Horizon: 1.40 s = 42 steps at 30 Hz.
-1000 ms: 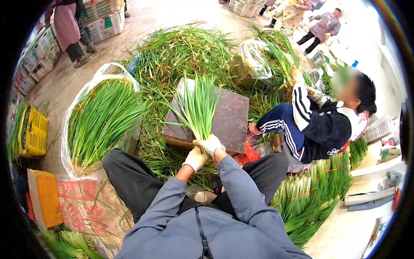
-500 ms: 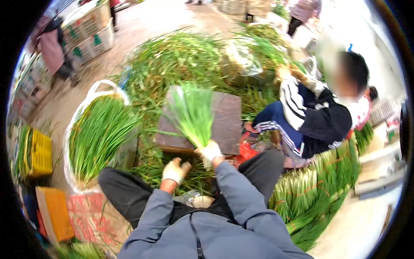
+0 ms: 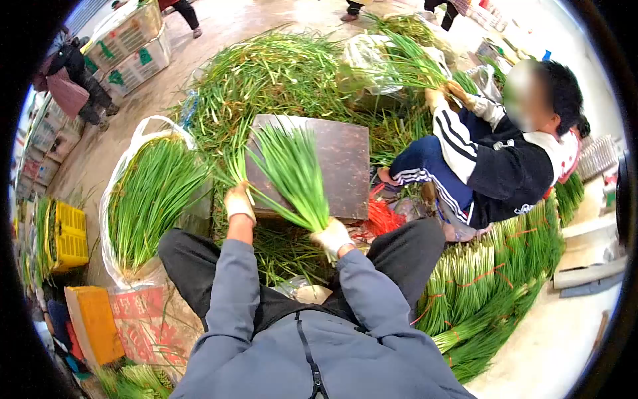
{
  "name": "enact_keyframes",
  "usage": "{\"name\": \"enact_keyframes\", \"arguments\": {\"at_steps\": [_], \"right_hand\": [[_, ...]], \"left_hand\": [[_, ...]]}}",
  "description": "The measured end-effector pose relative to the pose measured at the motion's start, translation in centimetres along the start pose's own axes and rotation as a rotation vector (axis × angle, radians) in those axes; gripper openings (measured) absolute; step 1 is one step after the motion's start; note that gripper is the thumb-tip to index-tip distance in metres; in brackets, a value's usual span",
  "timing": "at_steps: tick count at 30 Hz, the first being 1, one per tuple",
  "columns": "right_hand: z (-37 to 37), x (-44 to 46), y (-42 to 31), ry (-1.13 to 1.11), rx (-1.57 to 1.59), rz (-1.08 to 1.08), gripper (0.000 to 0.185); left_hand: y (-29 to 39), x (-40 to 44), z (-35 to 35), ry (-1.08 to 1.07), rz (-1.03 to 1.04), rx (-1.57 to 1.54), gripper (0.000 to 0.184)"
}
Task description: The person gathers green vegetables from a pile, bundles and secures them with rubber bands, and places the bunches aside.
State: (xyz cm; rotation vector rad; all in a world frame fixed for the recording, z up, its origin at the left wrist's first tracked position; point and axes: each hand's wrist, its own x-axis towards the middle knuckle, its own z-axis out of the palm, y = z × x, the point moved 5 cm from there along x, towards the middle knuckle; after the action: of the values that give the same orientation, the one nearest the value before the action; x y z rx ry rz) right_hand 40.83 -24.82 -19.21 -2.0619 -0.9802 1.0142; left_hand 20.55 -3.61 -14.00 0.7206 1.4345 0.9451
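Note:
My gloved right hand (image 3: 332,239) is closed around the pale lower ends of a bunch of chives (image 3: 292,169). Its green leaves fan up and left over a dark, flat-topped block (image 3: 345,166). At the block's left edge, my gloved left hand (image 3: 240,201) has its fingers closed on a few loose chive stalks (image 3: 235,166), whose tips reach toward the pile behind. Part of the left hand's grip is hidden by its own back. More loose leaves (image 3: 279,249) lie below, between my knees.
A white sack of chives (image 3: 153,199) stands left, near a yellow crate (image 3: 70,236). A large leafy heap (image 3: 266,80) lies ahead. At right, a seated person (image 3: 498,159) handles stalks beside tied bundles (image 3: 492,279). Red ties (image 3: 385,216) lie near my right knee.
My left hand has moved forward and up to the block's left edge and closed on stalks. The bunch in my right hand has swung slightly lower and left.

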Motion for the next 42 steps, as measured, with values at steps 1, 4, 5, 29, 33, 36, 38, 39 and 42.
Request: {"name": "enact_keyframes", "arguments": {"at_steps": [1,4,5,29,33,36,38,39,42], "right_hand": [[-0.8,0.0,0.5,0.095,0.085,0.035,0.041],[-2.7,2.7,1.4,0.197,0.212,-0.041,0.026],[-2.9,3.1,2.3,0.21,0.331,0.032,0.022],[4.3,-1.0,-4.6,0.012,0.085,-0.136,0.055],[5.9,-5.8,-7.6,-0.006,-0.49,-0.172,0.079],[4.5,-7.3,-8.5,-0.2,-0.398,-0.278,0.087],[2.6,-6.4,-8.5,-0.407,-0.411,-0.309,0.109],[-0.2,-5.8,-11.2,-0.296,-0.303,-0.315,0.112],[-6.7,-3.6,-19.2,-0.018,-0.103,-0.45,0.117]], "left_hand": [[1.5,1.2,-1.1,0.02,0.045,-0.076,0.015],[7.3,2.3,-2.3,-0.018,0.25,-0.234,0.014],[8.8,1.9,-2.7,-0.01,0.278,-0.294,0.013],[-7.2,-10.3,5.6,-0.733,-0.246,0.22,0.042],[-4.9,-7.0,4.3,-0.518,-0.226,0.022,0.021],[-0.5,-5.6,2.9,-0.438,-0.007,-0.106,0.032],[4.7,-5.5,2.3,-0.43,0.223,-0.116,0.034],[7.0,-6.0,2.4,-0.487,0.327,-0.155,0.034],[11.1,-7.5,4.8,-0.572,0.618,-0.054,0.028]]}}
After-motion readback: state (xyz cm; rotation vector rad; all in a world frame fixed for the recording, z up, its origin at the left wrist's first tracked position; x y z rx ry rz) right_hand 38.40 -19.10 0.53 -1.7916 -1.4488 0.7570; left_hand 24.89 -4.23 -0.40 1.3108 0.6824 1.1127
